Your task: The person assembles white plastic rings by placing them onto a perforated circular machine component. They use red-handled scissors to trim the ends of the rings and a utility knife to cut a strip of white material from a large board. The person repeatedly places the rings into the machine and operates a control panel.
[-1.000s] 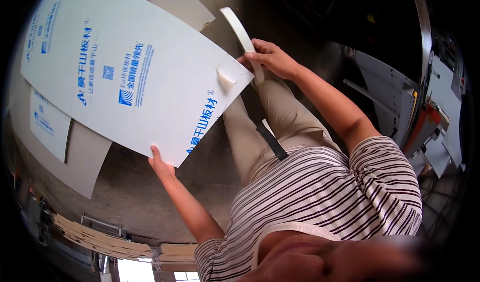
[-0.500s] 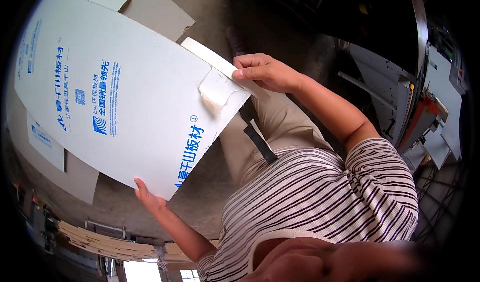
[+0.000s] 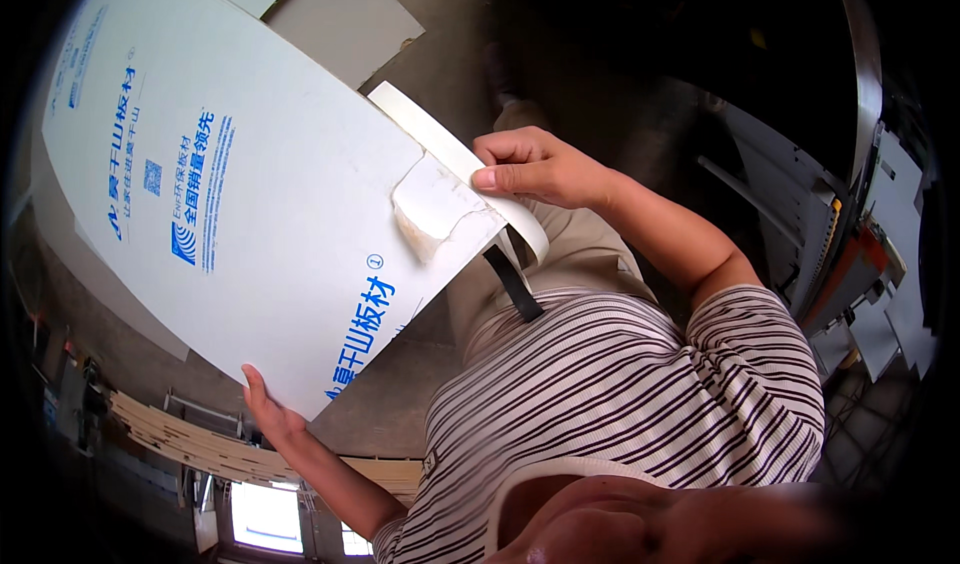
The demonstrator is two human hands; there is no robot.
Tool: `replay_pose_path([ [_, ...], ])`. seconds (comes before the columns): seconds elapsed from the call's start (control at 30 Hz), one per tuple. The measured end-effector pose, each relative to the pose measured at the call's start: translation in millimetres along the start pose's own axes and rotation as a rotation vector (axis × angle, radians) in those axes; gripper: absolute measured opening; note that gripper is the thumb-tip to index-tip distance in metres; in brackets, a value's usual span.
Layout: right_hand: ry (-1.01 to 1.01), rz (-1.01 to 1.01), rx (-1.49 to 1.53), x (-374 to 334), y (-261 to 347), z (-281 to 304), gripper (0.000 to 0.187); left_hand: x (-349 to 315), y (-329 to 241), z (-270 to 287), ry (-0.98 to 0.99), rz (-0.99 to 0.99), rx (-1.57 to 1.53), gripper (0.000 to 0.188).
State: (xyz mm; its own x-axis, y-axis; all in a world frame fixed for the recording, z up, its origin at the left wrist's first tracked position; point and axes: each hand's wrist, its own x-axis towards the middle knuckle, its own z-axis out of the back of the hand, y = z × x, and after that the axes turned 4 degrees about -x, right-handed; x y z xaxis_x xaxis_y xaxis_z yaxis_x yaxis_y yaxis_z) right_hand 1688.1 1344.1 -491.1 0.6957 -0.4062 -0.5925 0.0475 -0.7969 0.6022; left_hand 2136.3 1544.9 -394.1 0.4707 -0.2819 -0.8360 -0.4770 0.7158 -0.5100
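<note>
A large white board (image 3: 270, 214) with blue print fills the left side, held tilted in front of me. My left hand (image 3: 272, 411) grips its lower left edge near the corner; most of its fingers are hidden behind the board. At the right edge my right hand (image 3: 532, 168) pinches a narrow white strip (image 3: 420, 127) between thumb and fingers. The strip runs along that edge, and its lower end curves away past the board's corner. Beside it, the board's surface film has a torn, peeled-back flap (image 3: 425, 209).
Other pale boards (image 3: 345, 24) lie beyond and beneath the held one. At right stand a machine (image 3: 760, 194) and leaning panels. A stack of wooden boards (image 3: 190, 444) lies at lower left. A black strap (image 3: 512, 282) hangs at my waist.
The board's near corner has shifted slightly left and toward me. My left hand has moved with it. The strip's lower end now bends out more visibly below my right hand.
</note>
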Motion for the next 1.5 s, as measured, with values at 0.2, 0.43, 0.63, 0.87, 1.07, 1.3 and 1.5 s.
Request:
replay_pose_path([
  [0.2, 0.028, -0.015, 0.025, 1, -7, 2, 0.035, 1, -6, -1, -0.03, -0.008, -0.017, 0.061],
  [0.43, -0.084, -0.001, -0.157, -9, -13, -19, 0.027, 20, 10, 17, 0.088, -0.031, 0.048, 0.068],
  [0.63, -0.221, 0.08, -0.337, 15, -99, -40, 0.022, 107, 68, 32, -0.006, -0.076, -0.104, 0.079],
  [0.87, -0.348, 0.117, -0.462, 29, -110, -60, 0.022, 144, 110, 42, -0.283, -0.345, 0.039, 0.077],
  [1.07, -0.366, 0.109, -0.513, 40, -100, -57, 0.019, 144, 134, 46, -0.445, -0.422, 0.173, 0.075],
  [1.3, -0.535, 0.171, -0.671, 37, -31, -37, 0.021, 84, 86, -4, -0.579, -0.33, 0.164, 0.075],
  [1.5, -0.59, 0.317, -0.977, 95, 9, -13, 0.026, 93, 27, -8, -0.512, -0.355, 0.377, 0.072],
])
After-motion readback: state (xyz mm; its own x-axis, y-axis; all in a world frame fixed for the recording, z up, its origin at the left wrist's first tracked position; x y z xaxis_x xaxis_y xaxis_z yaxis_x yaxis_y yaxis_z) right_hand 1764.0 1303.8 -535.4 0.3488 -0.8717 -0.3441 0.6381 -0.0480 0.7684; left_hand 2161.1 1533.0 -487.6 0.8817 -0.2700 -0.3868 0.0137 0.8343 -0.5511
